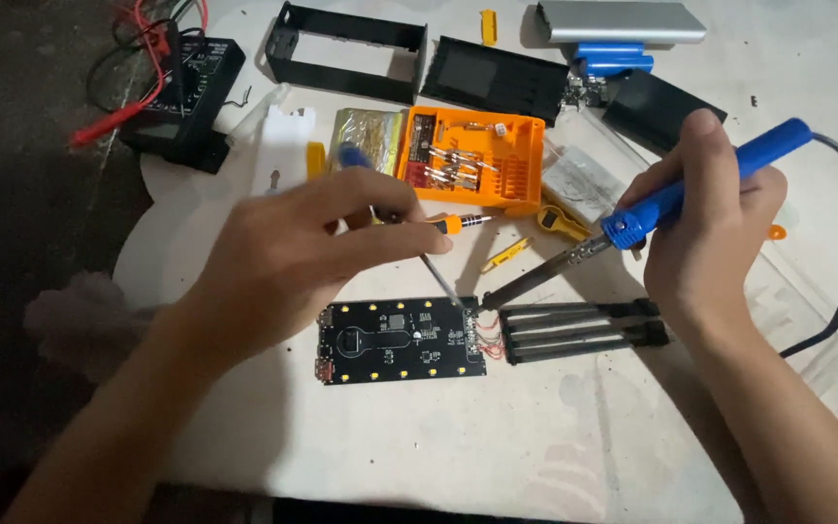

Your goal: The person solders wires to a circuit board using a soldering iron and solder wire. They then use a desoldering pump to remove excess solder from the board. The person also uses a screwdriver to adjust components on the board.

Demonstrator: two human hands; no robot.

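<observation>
My right hand (705, 228) grips a blue-handled soldering iron (671, 199); its metal tip touches the right edge of a black circuit board (400, 342) lying on the white table. My left hand (288, 257) holds a thin blue-ended tool (409, 238), a slim rod whose point comes down at the same board edge, next to the iron's tip. Red wires (497, 344) run from that edge to a black battery holder frame (579, 328) lying just right of the board.
An orange screwdriver-bit case (477, 160) lies open behind my hands. Black plastic housings (346, 49), blue cylindrical cells (613, 58) and a silver metal shell (623, 21) sit at the back. A black multimeter (186, 97) with red leads is far left. A small orange screwdriver (463, 221) lies near the case.
</observation>
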